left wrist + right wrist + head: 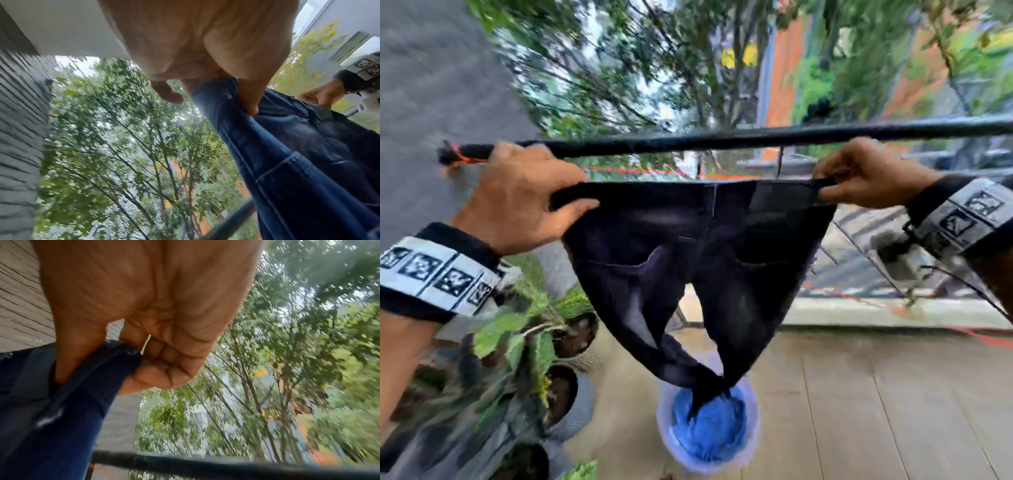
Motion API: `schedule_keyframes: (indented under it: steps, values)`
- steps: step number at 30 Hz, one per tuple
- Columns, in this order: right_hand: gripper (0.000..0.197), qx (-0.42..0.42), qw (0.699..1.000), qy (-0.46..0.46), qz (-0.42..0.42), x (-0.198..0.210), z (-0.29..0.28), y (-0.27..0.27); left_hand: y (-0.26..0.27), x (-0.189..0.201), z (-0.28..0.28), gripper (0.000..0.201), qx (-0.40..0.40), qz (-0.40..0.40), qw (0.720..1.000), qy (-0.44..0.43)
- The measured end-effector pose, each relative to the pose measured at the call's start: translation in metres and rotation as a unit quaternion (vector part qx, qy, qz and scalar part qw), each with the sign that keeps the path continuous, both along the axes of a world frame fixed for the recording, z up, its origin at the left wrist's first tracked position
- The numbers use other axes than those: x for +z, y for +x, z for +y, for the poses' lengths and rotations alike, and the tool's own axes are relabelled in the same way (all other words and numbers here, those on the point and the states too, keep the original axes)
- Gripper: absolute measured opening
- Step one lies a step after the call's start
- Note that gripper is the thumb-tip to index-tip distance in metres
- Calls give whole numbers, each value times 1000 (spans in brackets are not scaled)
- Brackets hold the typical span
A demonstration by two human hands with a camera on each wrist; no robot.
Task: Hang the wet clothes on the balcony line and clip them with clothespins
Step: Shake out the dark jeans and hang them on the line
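Dark blue jeans hang stretched by the waistband between both hands, just below and in front of a black rail. My left hand grips the waistband's left end, thumb over the cloth; the left wrist view shows the fingers curled into the denim. My right hand pinches the right end, and the right wrist view shows the fist closed round the fabric. The legs trail down into a pale bucket holding blue cloth. A thin orange line runs behind the jeans. No clothespins are visible.
Potted plants crowd the left floor beside a grey wall. Wooden decking spreads to the right. A low ledge and railing bars close the balcony's far side, with trees beyond.
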State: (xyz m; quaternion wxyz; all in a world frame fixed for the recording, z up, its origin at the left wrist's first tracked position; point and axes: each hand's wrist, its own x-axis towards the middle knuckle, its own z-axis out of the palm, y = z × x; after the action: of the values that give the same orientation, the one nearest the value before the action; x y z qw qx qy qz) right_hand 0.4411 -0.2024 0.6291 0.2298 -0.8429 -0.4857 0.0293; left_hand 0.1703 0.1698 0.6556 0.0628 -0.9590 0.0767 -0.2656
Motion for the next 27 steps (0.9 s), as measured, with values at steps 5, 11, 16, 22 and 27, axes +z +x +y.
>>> schedule_keyframes:
  steps: [5,11,16,22,27]
  values:
    - [20,80,993,67,-53,58,28,12,-33,41,7,39,48,-54,997,-13]
    - [6,165,981,-68,-77,40,49,-8,-76,-13,-7,40,19,65,990,-120]
    - [39,198,955,-220,-23,-29,54,-48,-99,-105,-10,42,42,150,942,-297]
    - [38,163,936,-306,55,-93,42,-70,-118,-182,-26,38,50,212,858,-465]
    - [6,150,927,-337,67,-129,32,-83,-113,-221,-50,69,114,404,773,-476]
